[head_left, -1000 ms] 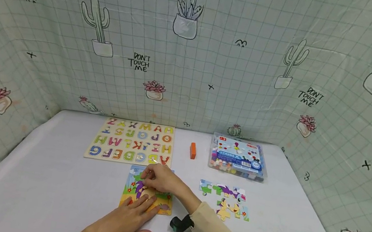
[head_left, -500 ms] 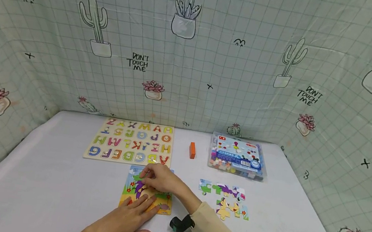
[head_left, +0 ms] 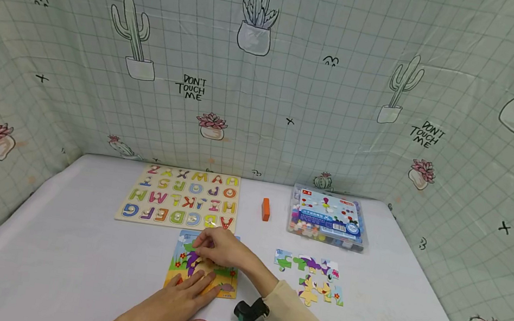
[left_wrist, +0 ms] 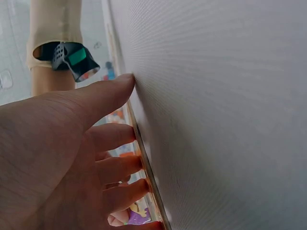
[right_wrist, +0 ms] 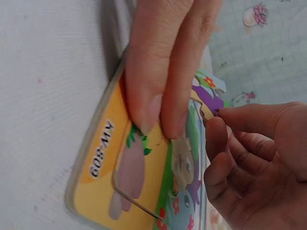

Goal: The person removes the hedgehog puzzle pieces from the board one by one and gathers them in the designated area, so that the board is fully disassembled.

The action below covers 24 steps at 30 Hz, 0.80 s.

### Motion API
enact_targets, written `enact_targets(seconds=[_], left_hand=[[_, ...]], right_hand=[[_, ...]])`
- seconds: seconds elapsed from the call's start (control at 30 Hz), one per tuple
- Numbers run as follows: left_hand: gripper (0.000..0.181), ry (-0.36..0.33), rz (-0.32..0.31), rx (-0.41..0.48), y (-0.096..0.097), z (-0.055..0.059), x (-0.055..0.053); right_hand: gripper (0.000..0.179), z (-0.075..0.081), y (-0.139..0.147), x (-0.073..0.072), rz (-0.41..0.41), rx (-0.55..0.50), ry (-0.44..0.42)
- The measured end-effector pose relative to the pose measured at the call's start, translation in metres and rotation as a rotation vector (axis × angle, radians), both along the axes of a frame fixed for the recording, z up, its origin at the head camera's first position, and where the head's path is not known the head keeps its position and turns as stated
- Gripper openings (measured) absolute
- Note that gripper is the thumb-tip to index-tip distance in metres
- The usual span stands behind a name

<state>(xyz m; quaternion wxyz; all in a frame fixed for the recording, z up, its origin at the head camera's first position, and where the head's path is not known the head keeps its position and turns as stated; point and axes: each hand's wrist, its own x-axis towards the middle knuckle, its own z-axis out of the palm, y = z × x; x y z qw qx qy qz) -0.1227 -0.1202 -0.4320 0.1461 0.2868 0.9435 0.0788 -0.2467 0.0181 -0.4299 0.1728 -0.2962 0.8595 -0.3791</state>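
Observation:
On the table lies a jigsaw puzzle board [head_left: 174,275] with a bright cartoon picture, partly covered by both hands. My left hand [head_left: 173,302] rests on its near part, fingers extended over the picture; in the right wrist view two of those fingers [right_wrist: 153,72] press down on it. Over the board's upper part, my right hand [head_left: 221,247] pinches a purple and yellow jigsaw piece [right_wrist: 209,102] between thumb and fingertips. That piece stands tilted up from the board in the right wrist view.
Several loose jigsaw pieces [head_left: 313,265] lie to the right of the board. Behind it is a wooden alphabet board [head_left: 120,215]. An orange block [head_left: 266,209] and a clear plastic box [head_left: 328,217] of colourful parts stand farther back, before a patterned curtain [head_left: 269,74].

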Motion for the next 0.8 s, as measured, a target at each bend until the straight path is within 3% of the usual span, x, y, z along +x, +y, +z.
enact_targets(seconds=[0.33, 0.8], left_hand=[[0.065, -0.003, 0.013, -0.014, 0.002, 0.001, 0.000], [0.068, -0.019, 0.048, -0.014, 0.003, 0.003, 0.001]], right_hand=[[0.010, 0.004, 0.017, -0.004, -0.001, -0.038, -0.002], [0.013, -0.001, 0.100, -0.005, -0.007, -0.083, -0.059]])
